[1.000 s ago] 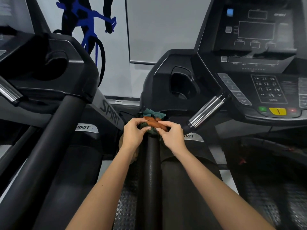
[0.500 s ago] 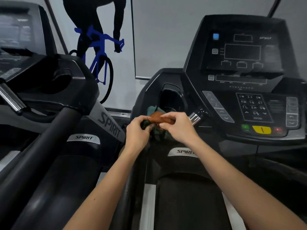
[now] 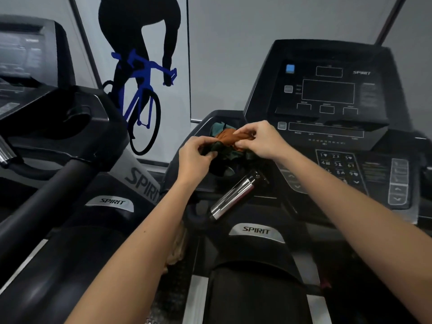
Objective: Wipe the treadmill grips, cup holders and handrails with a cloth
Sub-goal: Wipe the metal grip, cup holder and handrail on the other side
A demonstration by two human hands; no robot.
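Over the left-side cup holder [image 3: 203, 127] of the treadmill [image 3: 254, 258] in front: both hands on the cloth [image 3: 230, 137].

Left hand [image 3: 195, 157] has its fingers curled and pinches the dark green end. Right hand [image 3: 260, 141] pinches the orange part between thumb and fingertips. Cloth is bunched between them (orange, dark green, a bit of teal behind), sitting at the holder's mouth. Lower folds hang toward the recess; too dark to tell if they touch the inside.

Step, my read: regripping or refolding the cloth before going into the cup holder. No wiping contact visible on that holder yet.

Next move needs:
- Gather the cloth into one pad in one hand.
- Push it down into the recess and run it round the wall and floor.
- Tuck loose ends first. The recess looks narrow, so they'd drag.

Chrome pulse grip [image 3: 233, 198] sits just below the holder, tilted, neither hand on it. Logical next stop. Keep the cloth off the keypad [image 3: 339, 164] just right of the right wrist; stray key presses are the risk.

Surfaces: black moulded console [image 3: 327, 94] with a dark display, SPIRIT badge [image 3: 256, 230] below it, belt [image 3: 257, 300] under that.

Room: second treadmill [image 3: 105, 118] on the left, with its own holder recess [image 3: 77, 115] and black handrail [image 3: 46, 195]. Grey wall behind, cyclist graphic [image 3: 140, 78] in black and blue.
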